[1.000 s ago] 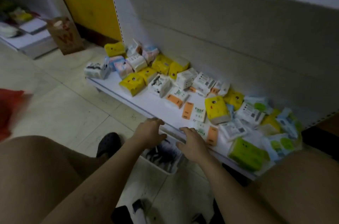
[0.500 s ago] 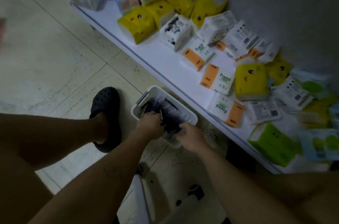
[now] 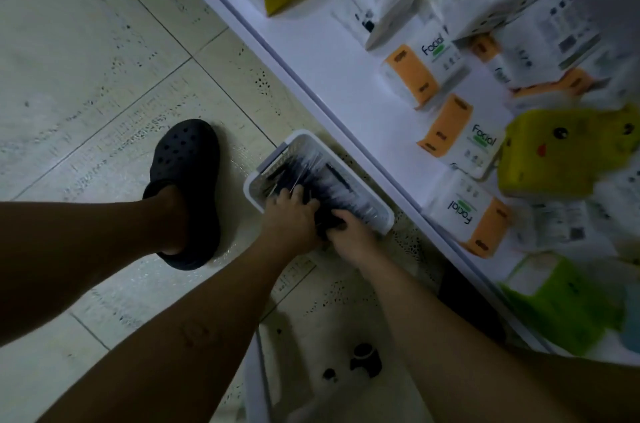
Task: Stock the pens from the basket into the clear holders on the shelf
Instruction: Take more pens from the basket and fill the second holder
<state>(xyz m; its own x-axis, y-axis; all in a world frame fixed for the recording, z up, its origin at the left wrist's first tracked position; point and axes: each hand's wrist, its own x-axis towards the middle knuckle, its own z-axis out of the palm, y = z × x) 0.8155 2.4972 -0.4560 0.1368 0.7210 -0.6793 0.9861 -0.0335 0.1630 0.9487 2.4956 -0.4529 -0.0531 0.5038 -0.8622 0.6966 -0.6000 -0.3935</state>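
A small white basket (image 3: pixel 298 142) sits on the tiled floor against the low shelf's front edge. It is full of dark pens (image 3: pixel 322 176) lying side by side. My left hand (image 3: pixel 289 220) reaches into the near end of the basket, fingers curled into the pens. My right hand (image 3: pixel 349 232) is beside it, its fingers wrapped round a dark bunch of pens. No clear holders are in view.
The low white shelf (image 3: pixel 329 76) runs diagonally on the right, strewn with tissue packs (image 3: pixel 460 142) in yellow, orange, white and green. My foot in a dark clog (image 3: pixel 187 180) stands left of the basket. A white stool frame (image 3: pixel 256 384) lies below my arms.
My view has tilted down from the shelf to the floor. Both hands dropped from the shelf edge into the basket and now dig deeper into the pens.
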